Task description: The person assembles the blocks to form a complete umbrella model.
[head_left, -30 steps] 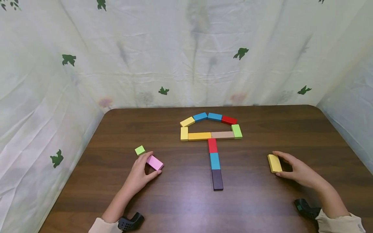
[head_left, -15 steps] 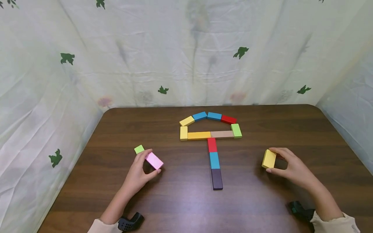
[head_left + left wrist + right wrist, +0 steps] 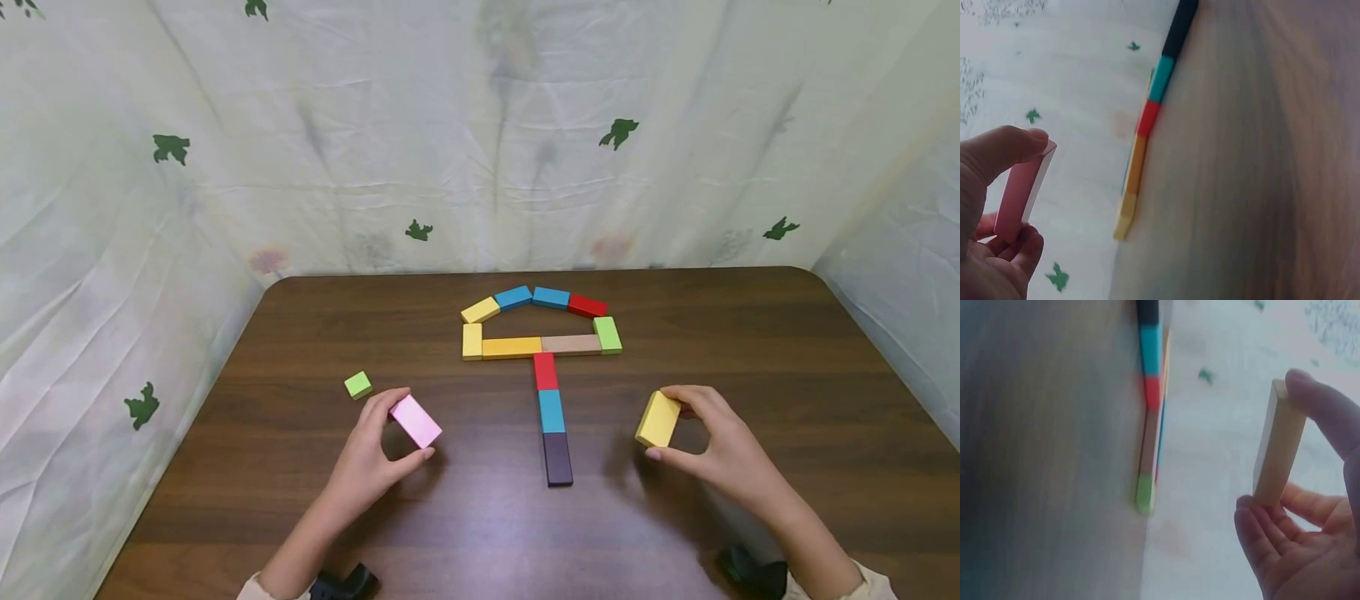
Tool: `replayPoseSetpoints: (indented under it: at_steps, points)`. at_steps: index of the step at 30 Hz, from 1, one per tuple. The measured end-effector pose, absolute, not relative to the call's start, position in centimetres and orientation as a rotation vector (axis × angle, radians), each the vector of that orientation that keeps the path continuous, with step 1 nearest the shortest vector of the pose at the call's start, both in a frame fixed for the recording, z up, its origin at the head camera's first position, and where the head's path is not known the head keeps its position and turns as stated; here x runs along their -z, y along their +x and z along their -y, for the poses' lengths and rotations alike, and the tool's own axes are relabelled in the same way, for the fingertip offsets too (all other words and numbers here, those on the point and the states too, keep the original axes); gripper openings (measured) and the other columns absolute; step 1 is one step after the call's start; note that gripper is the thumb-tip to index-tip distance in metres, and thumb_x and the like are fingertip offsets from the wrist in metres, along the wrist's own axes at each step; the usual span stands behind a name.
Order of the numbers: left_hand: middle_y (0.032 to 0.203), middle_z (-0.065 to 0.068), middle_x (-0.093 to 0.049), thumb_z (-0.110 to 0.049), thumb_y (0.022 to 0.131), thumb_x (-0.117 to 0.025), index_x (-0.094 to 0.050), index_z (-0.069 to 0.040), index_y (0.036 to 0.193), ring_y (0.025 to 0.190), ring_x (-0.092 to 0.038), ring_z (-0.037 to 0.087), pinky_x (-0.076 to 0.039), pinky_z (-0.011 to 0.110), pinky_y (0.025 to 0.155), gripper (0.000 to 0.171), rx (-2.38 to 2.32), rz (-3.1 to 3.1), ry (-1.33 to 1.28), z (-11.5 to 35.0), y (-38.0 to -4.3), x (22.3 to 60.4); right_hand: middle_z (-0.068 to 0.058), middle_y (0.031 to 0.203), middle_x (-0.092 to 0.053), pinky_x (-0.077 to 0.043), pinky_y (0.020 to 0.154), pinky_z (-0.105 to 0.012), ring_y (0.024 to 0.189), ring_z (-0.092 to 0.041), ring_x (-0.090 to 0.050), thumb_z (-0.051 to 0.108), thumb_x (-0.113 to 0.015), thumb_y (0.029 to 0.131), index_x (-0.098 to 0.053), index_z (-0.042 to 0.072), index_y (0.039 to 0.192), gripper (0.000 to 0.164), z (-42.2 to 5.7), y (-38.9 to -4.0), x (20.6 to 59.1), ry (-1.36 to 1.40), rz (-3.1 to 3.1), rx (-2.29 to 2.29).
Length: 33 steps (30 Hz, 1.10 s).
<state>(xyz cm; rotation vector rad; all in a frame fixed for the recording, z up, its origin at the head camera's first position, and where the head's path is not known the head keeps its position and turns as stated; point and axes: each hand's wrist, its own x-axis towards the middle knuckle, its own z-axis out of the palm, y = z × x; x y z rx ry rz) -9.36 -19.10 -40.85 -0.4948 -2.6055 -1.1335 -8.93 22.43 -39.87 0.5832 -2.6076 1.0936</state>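
Between thumb and fingertips my left hand (image 3: 371,454) pinches a pink block (image 3: 416,422) by its ends, raised over the table. In the left wrist view the pink block (image 3: 1022,197) shows edge-on, thumb on top and fingers below. On the other side my right hand (image 3: 720,446) pinches a yellow block (image 3: 658,419) the same way, with its shadow on the wood beneath. The right wrist view shows this yellow block (image 3: 1280,444) upright between thumb and fingers. Between the hands, a column of a red block (image 3: 546,372), a light blue block (image 3: 551,411) and a dark purple block (image 3: 558,459) lies flat.
Above the column, a closed outline of blocks includes an orange block (image 3: 512,348), a brown block (image 3: 572,344) and a green block (image 3: 607,335). A small green block (image 3: 358,384) lies beyond the left hand. A pale cloth (image 3: 495,150) hangs behind the table (image 3: 262,467).
My right hand has lifted the yellow block and carried it left toward the column. My left hand has raised the pink block and shifted right, away from the small green block.
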Motion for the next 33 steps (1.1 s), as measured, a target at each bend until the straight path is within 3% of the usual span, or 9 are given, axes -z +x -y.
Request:
replayPoseSetpoints:
  at_steps: [4,15,27,33]
  points:
    - [0.120,0.007,-0.045,-0.015,0.058,-0.085,-0.045,-0.002,0.124,0.102,-0.046,0.015,-0.040,0.030,0.085,0.078,1.126,2.557,-0.563,18.3,-8.7,40.5,0.003,0.109,-0.047,-0.034,0.077,-0.012,0.091,-0.009,-0.042,0.022,-0.086,0.057,-0.053,0.008,0.115,0.069,-20.9,-8.0,39.8,0.610,2.588,-1.119]
    - [0.120,0.002,-0.044,-0.016,0.059,-0.084,-0.046,-0.006,0.123,0.103,-0.046,0.014,-0.046,0.038,0.080,0.075,1.170,2.530,-0.703,16.1,-7.0,40.6,0.007,0.109,-0.045,-0.042,0.077,-0.021,0.093,-0.007,-0.043,0.032,-0.084,0.059,-0.051,0.012,0.114,0.067,-17.3,-5.9,41.1,0.763,2.566,-1.170]
    - [0.120,-0.004,-0.044,-0.026,0.061,-0.083,-0.047,-0.006,0.123,0.107,-0.041,0.012,-0.040,0.034,0.086,0.074,1.160,2.684,-0.826,14.4,-5.5,41.9,0.013,0.108,-0.042,-0.045,0.078,-0.027,0.092,-0.006,-0.046,0.041,-0.079,0.063,-0.048,0.021,0.115,0.063,-14.9,-4.0,42.6,0.870,2.707,-1.239]
    - [0.118,-0.005,-0.046,-0.031,0.060,-0.082,-0.047,-0.009,0.121,0.103,-0.040,0.012,-0.039,0.032,0.086,0.074,1.106,2.789,-0.899,14.0,-5.3,43.0,0.015,0.109,-0.042,-0.044,0.080,-0.027,0.094,-0.004,-0.047,0.048,-0.075,0.064,-0.051,0.016,0.114,0.064,-14.4,-3.5,43.1,0.925,2.807,-1.127]
